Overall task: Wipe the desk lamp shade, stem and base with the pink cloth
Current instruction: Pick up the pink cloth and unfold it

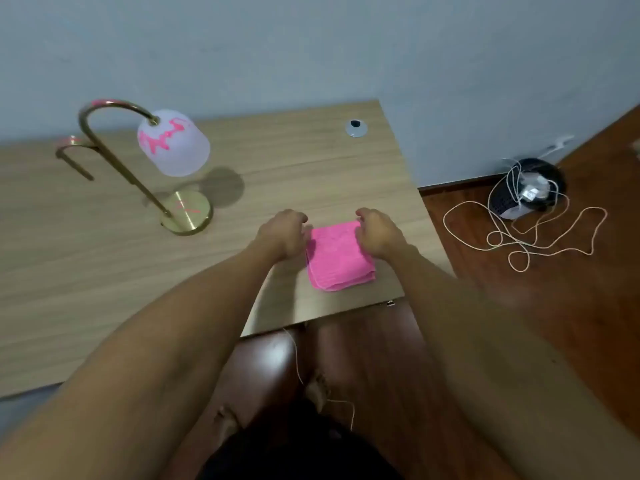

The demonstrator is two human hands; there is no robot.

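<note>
Surroundings: I see a wooden desk (pixel 311 161) against a pale wall, with a round cable grommet (pixel 356 128) near its far right corner, well apart from everything else.
Lamp: desk lamp stands at far left; frosted shade (pixel 175 143) carries pink smears, as do the top of the brass stem (pixel 104 133) and the round brass base (pixel 187 211). A second brass hook-shaped piece (pixel 74 154) lies behind the stem.
Obstructions: I note bare desk between the base and the pink cloth (pixel 337 259).
Cloth: folded, flat on the desk near its front right edge.
Left hand (pixel 282 233): fingers curled down at the cloth's left edge; grip, I cannot tell.
Right hand (pixel 377 232): fingers curled over the cloth's far right corner; grip, I cannot tell.
Container: dark basket (pixel 502 197) on the floor to the right, holding pale packaging; a loose cord (pixel 519 237) trails over its rim and loops across the floor.
</note>
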